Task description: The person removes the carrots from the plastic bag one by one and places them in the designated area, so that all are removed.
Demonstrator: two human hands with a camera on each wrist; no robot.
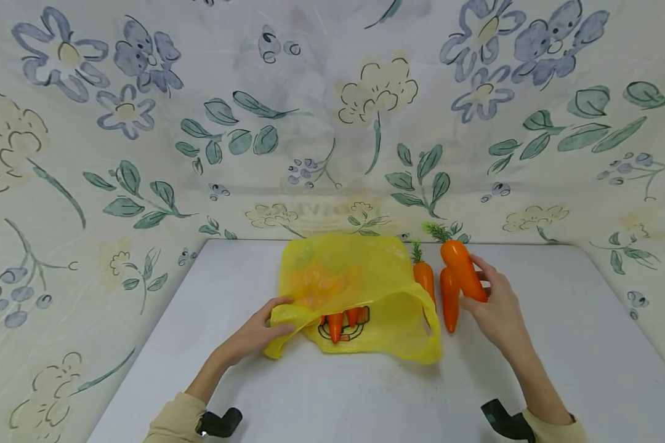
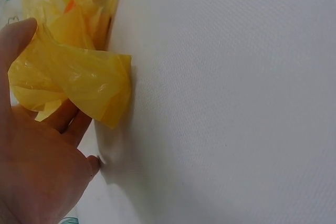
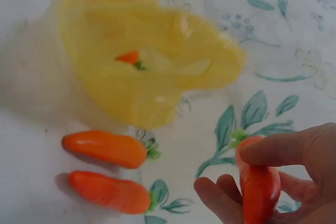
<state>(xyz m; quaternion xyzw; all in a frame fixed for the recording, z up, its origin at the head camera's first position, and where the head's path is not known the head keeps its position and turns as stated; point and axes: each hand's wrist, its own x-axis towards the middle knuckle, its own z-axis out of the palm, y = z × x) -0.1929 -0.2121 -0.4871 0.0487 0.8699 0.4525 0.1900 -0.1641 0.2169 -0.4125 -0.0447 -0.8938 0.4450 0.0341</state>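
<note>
A yellow plastic bag [image 1: 360, 255] lies on the table with its mouth toward me. Inside it several orange carrots [image 1: 335, 327] show, some only through the film. My left hand [image 1: 255, 332] pinches the left edge of the bag's mouth between thumb and fingers; crumpled yellow film [image 2: 89, 80] bunches there in the left wrist view. Right of the bag, my right hand [image 1: 495, 304] grips a carrot [image 1: 461, 266] with a green top, raised above the table. Two more carrots lie on the table between that hand and the bag, the nearer carrot [image 3: 107, 191] and the farther carrot [image 3: 107, 148].
The white table [image 1: 354, 400] extends in front of the bag and to both sides. A cloth with flowers and leaves [image 1: 321, 123] hangs behind the table's back edge and along its sides. A black wrist mount [image 1: 220, 423] sits at the left sleeve, another black mount [image 1: 504, 421] at the right.
</note>
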